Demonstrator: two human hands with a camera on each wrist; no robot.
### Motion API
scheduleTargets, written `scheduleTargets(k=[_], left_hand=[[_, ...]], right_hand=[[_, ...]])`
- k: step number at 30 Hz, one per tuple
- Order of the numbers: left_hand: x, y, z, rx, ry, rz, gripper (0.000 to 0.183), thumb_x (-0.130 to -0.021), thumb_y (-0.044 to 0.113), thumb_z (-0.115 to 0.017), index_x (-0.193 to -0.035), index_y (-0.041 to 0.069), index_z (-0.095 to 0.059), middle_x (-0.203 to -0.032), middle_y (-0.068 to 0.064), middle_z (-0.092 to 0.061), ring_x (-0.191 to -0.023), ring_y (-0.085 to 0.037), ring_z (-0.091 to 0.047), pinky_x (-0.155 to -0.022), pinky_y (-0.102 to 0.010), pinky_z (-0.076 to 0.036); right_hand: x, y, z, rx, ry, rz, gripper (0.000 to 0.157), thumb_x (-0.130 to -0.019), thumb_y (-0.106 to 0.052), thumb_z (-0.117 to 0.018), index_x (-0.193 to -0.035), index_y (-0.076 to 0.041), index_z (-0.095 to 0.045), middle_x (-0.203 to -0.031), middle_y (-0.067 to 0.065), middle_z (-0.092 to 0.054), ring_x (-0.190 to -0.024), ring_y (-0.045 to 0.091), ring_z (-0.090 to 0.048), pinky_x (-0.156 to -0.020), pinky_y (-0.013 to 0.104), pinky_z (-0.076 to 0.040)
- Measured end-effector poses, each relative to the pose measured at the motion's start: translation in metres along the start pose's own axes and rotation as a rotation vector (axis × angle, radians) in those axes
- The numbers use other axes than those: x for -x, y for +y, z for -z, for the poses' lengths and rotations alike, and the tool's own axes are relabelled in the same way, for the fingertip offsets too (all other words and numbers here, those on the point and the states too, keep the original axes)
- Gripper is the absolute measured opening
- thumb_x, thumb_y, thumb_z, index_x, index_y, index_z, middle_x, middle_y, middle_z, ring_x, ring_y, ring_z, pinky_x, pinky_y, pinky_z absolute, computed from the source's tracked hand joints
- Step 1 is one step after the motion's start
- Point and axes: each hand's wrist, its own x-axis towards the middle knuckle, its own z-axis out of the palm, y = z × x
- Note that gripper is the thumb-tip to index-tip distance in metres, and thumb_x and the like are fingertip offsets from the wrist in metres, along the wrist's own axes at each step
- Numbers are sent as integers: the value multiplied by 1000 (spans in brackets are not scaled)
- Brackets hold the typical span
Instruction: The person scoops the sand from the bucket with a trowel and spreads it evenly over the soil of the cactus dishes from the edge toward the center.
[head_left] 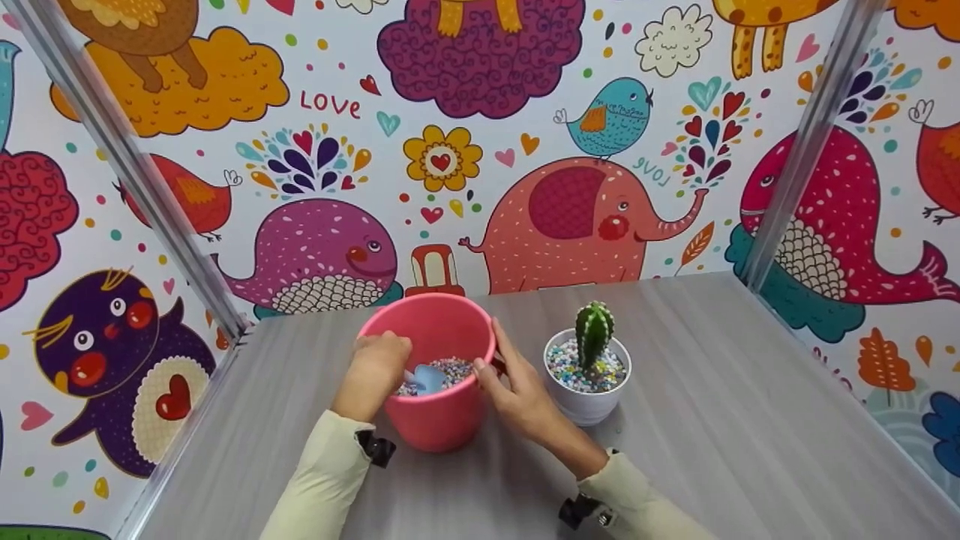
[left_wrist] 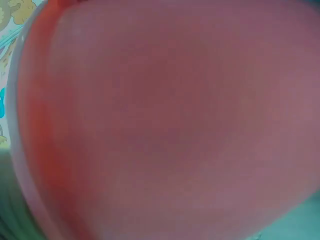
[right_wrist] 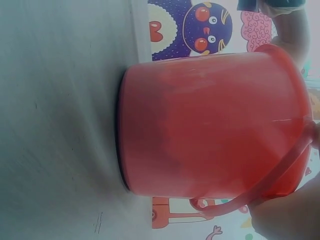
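A pink bucket (head_left: 439,424) stands on the table, with small multicoloured pebbles (head_left: 454,370) in its bottom. Over its left rim reaches my left hand (head_left: 373,371), gripping a small blue shovel (head_left: 429,379) whose blade lies on the pebbles; the fingers around its handle are partly hidden. My right hand (head_left: 521,390) holds the rim on the right, thumb at the edge and fingers along the outside. In the right wrist view, the bucket's handle (right_wrist: 265,175) hangs down its side near that hand. The bucket's wall (left_wrist: 165,120) fills the left wrist view.
Just right of my right hand stands a white pot (head_left: 589,405) with a green cactus (head_left: 595,334) set in coloured pebbles. Cartoon-printed walls (head_left: 450,217) with metal corner posts (head_left: 806,150) enclose the grey wood-grain table (head_left: 750,420).
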Motion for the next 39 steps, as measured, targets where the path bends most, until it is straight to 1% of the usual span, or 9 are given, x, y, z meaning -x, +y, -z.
scheduleTargets(k=[3, 6, 12, 15, 18, 24, 29, 34, 39], left_hand=[[-1, -4, -2, 23, 27, -35, 10, -85, -2, -83, -91, -3, -75, -84, -18, -75, -78, -29, -71, -78, -47, -65], [-3, -10, -4, 82, 41, -70, 9, -84, -4, -82, -85, -2, -74, -78, -15, -72, -71, -25, -64, -71, -42, -62], [-2, -15, -8, 213, 42, -79, 9, -87, -1, -83, -83, 3, -76, -73, -8, -67, -68, -21, -58, -64, -35, -55], [-2, -15, -9, 265, 47, -91, 11, -88, 0, -84, -83, 4, -75, -75, -7, -69, -70, -22, -59, -67, -37, -54], [-2, -17, -8, 321, 44, -106, 8, -88, 2, -85, -86, 4, -78, -81, -8, -74, -74, -21, -62, -73, -40, -57], [-1, -23, -4, 386, 6, -172, 4, -89, 2, -85, -87, 3, -82, -79, -5, -75, -72, -18, -60, -72, -35, -54], [0, -24, -1, 444, -30, -194, 2, -91, 6, -85, -93, 4, -84, -83, -4, -77, -75, -16, -62, -73, -33, -54], [2, -27, -1, 492, 0, -215, 7, -93, 6, -84, -100, 5, -85, -93, -6, -82, -80, -16, -67, -79, -36, -59], [4, -31, -4, 539, 45, -230, 12, -93, 6, -84, -105, 6, -86, -99, -5, -83, -95, -21, -71, -90, -44, -62]], right_hand=[[0, 0, 0, -5, -1, 1, 83, -111, -34, -61, -175, -24, -10, -180, 7, -27, -153, 40, -48, -114, 35, -52], [0, 1, 0, -3, 3, 14, 82, -111, -32, -61, -175, -22, -11, -179, 9, -29, -150, 40, -50, -114, 35, -52], [0, 2, 0, -5, 11, 45, 82, -110, -27, -62, -175, -16, -12, -177, 14, -32, -144, 43, -54, -115, 37, -53], [0, 2, 0, -3, 12, 46, 82, -111, -27, -62, -175, -17, -12, -178, 13, -31, -147, 43, -52, -116, 36, -51], [0, 3, -1, -1, 12, 49, 82, -111, -30, -62, -175, -18, -12, -178, 13, -31, -148, 42, -52, -116, 38, -50], [-1, 4, 0, 20, 22, 47, 81, -111, -32, -62, -175, -19, -14, -178, 11, -31, -153, 40, -49, -119, 41, -47], [-1, 5, 1, 31, 22, 62, 79, -111, -30, -61, -175, -18, -15, -177, 13, -33, -151, 41, -51, -119, 43, -47], [-1, 5, 2, 34, 27, 69, 79, -111, -30, -62, -175, -18, -16, -176, 14, -34, -147, 42, -53, -119, 41, -48], [0, 5, 3, 33, 17, 76, 80, -111, -25, -62, -175, -16, -16, -175, 14, -35, -143, 42, -55, -117, 39, -51]])
